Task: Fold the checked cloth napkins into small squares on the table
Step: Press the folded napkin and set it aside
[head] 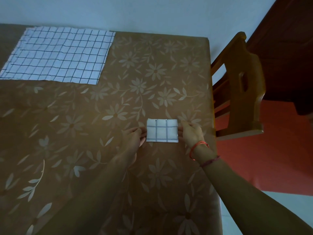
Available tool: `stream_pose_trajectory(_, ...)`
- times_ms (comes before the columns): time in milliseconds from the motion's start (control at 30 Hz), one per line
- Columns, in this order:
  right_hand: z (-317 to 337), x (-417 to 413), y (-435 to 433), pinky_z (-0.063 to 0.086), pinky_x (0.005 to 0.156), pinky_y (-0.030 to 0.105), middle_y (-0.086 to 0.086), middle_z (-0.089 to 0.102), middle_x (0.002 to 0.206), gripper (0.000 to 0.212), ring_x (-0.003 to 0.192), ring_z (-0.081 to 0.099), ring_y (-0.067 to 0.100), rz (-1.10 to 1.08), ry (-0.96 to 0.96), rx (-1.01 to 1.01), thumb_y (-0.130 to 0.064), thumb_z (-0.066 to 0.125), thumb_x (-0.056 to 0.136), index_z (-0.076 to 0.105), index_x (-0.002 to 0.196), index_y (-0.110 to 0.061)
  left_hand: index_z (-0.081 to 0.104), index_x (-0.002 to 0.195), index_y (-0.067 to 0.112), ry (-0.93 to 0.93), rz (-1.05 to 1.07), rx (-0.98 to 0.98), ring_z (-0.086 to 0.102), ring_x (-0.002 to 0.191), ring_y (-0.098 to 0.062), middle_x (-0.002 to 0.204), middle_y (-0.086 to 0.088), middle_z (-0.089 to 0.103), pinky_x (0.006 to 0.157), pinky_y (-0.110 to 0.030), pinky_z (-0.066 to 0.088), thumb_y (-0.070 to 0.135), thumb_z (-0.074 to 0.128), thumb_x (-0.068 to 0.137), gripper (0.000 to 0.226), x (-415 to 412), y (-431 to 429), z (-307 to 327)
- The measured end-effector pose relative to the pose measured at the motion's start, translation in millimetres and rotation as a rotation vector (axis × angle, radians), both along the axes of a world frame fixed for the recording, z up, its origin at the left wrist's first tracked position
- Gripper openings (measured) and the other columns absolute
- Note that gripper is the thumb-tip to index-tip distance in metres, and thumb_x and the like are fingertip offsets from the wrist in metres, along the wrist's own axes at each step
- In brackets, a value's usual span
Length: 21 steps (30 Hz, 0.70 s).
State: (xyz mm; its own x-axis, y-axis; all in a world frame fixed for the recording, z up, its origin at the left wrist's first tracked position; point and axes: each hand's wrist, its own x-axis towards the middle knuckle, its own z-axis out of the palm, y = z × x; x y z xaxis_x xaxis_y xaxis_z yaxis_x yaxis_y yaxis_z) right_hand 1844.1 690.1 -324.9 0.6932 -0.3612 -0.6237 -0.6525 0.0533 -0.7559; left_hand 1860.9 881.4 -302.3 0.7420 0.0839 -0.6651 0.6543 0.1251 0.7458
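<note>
Final squaring, I think: folded napkin (pixel 162 130) flat on table (pixel 81 136) between the hands; left hand (pixel 133 137) and right hand (pixel 191 133) each pinch a side edge. Next: release, fetch unfolded napkin (pixel 57 55) far beyond left hand.

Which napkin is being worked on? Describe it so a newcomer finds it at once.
On the table with the brown floral cloth, look near the right edge, by the wooden chair. The folded napkin lies there, held at its sides by the left hand and right hand. Unlike the unfolded napkin spread at the far left, it is small, showing few checks.
</note>
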Motion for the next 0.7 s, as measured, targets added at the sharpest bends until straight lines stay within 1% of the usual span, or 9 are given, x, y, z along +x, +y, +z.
stream_pose_trajectory(100, -4.7, 5.0, -2.3, 0.055, 0.083, 0.053, 0.011, 0.073, 0.089, 0.041, 0.088, 0.069, 0.032, -0.016, 0.010, -0.016, -0.061, 0.054, 0.064, 0.069, 0.077, -0.025, 0.061, 0.091, 0.008, 0.018, -0.010, -0.028, 0.062, 0.096, -0.015, 0.106, -0.010, 0.065, 0.072, -0.020, 0.051, -0.002, 0.041, 0.098, 0.024, 1.9, 2.3, -12.2)
stream_pose_trajectory(133, -5.5, 5.5, -2.6, 0.055, 0.083, 0.053, 0.012, 0.072, 0.090, 0.041, 0.089, 0.069, 0.033, -0.018, 0.011, -0.020, -0.061, 0.054, 0.064, 0.069, 0.077, -0.024, 0.062, 0.090, 0.008, 0.022, 0.003, -0.030, 0.062, 0.094, -0.014, 0.104, -0.010, 0.065, 0.072, -0.021, 0.051, -0.002, 0.041, 0.098, 0.024, 1.5, 2.5, -12.8)
stream_pose_trajectory(233, -6.3, 3.4, -1.0, 0.054, 0.083, 0.055, 0.015, 0.071, 0.093, 0.046, 0.091, 0.068, 0.036, -0.028, 0.007, -0.016, -0.061, 0.053, 0.063, 0.068, 0.077, -0.020, 0.062, 0.088, 0.007, 0.018, 0.041, -0.065, 0.062, 0.093, -0.015, 0.098, -0.008, 0.065, 0.076, -0.025, 0.050, -0.001, 0.041, 0.098, 0.025, -0.8, 1.5, -8.5)
stream_pose_trajectory(333, -3.3, -1.6, 4.2, 0.054, 0.083, 0.056, 0.015, 0.072, 0.091, 0.048, 0.090, 0.068, 0.035, -0.028, -0.011, -0.016, -0.061, 0.050, 0.064, 0.068, 0.077, -0.018, 0.065, 0.087, 0.009, -0.034, -0.010, -0.001, 0.064, 0.095, -0.015, 0.097, -0.007, 0.068, 0.084, -0.028, 0.050, 0.000, 0.042, 0.098, 0.027, -1.7, -0.9, -0.3)
stream_pose_trajectory(533, -0.4, -2.7, 9.1, 0.055, 0.083, 0.052, 0.010, 0.073, 0.086, 0.053, 0.087, 0.069, 0.030, -0.058, -0.021, -0.022, -0.062, 0.049, 0.064, 0.069, 0.078, -0.015, 0.065, 0.085, 0.013, -0.057, -0.029, 0.043, 0.063, 0.094, -0.013, 0.095, -0.004, 0.067, 0.080, -0.025, 0.050, 0.002, 0.041, 0.099, 0.030, 1.0, -3.6, 3.6)
stream_pose_trajectory(700, -4.1, -1.4, 8.5, 0.055, 0.083, 0.053, 0.012, 0.073, 0.088, 0.051, 0.087, 0.069, 0.031, -0.049, -0.038, -0.033, -0.062, 0.048, 0.065, 0.068, 0.080, -0.018, 0.064, 0.087, 0.013, -0.062, -0.044, 0.042, 0.062, 0.098, -0.014, 0.098, -0.005, 0.066, 0.087, -0.027, 0.050, 0.002, 0.039, 0.100, 0.030, -0.9, -3.3, 4.9)
